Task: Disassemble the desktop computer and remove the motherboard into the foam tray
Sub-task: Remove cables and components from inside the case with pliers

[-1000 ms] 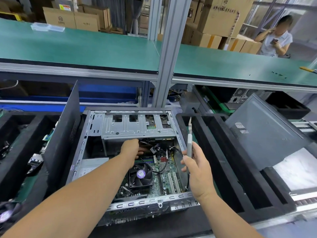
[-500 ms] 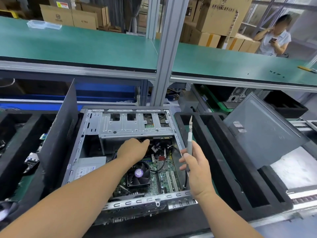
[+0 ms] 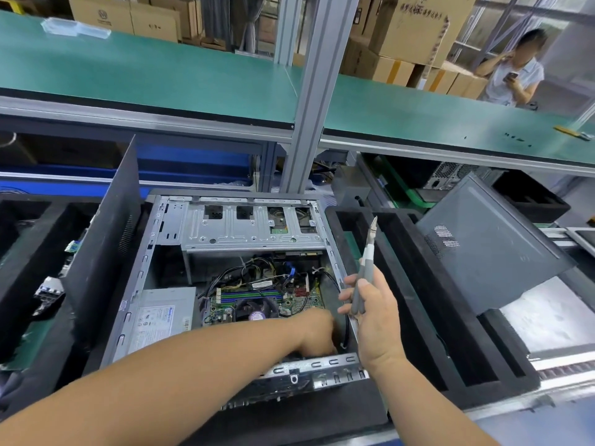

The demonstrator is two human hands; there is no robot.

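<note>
An open desktop case (image 3: 151, 259) lies on its side in front of me. Inside it sits the green motherboard (image 3: 273, 297) with a fan cooler (image 3: 256, 312), cables and a silver power supply (image 3: 157, 313). My left hand (image 3: 317, 333) reaches down into the case's near right corner; its fingers are hidden, and whether they hold anything cannot be told. Above the case's right edge my right hand (image 3: 373, 317) grips grey-handled cutting pliers (image 3: 367, 265), tips pointing up. A black foam tray (image 3: 415, 284) with long slots lies just right of the case.
A black side panel (image 3: 106, 249) stands upright against the case's left side. Another foam tray (image 3: 25, 259) with parts lies at the left. A grey case cover (image 3: 489, 249) leans at the right. A green shelf (image 3: 161, 72) and a metal post (image 3: 318, 91) rise behind.
My left hand has moved from the cables under the drive cage toward me, down into the near right corner of the case. The right hand with the pliers has barely shifted.
</note>
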